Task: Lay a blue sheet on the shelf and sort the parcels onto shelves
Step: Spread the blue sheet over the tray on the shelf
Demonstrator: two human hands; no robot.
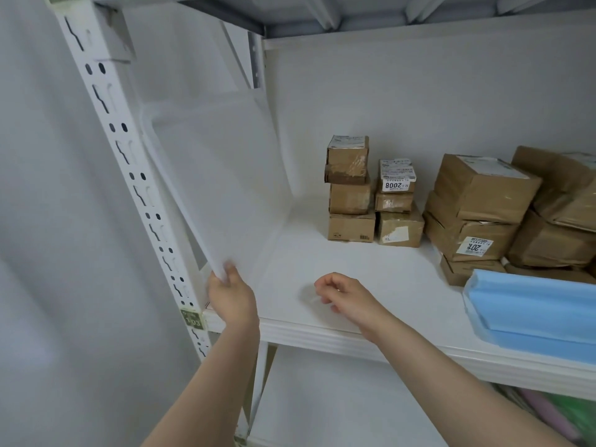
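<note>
A white shelf [322,330] fills the middle of the head view. My left hand [230,295] grips the lower corner of a white foam sheet [225,175] that stands tilted against the shelf's left side. Over the bare shelf surface hovers my right hand [342,293], fingers loosely curled, nothing in it. A folded blue sheet [532,304] lies at the right front of the shelf. Brown cardboard parcels stand at the back: two small stacks [371,191] and, further right, larger boxes [483,204] piled up.
A white slotted upright post [135,175] with a green label runs down the left. Another shelf board [387,14] lies overhead. Pink and green material [548,414] shows on the level below, at the right.
</note>
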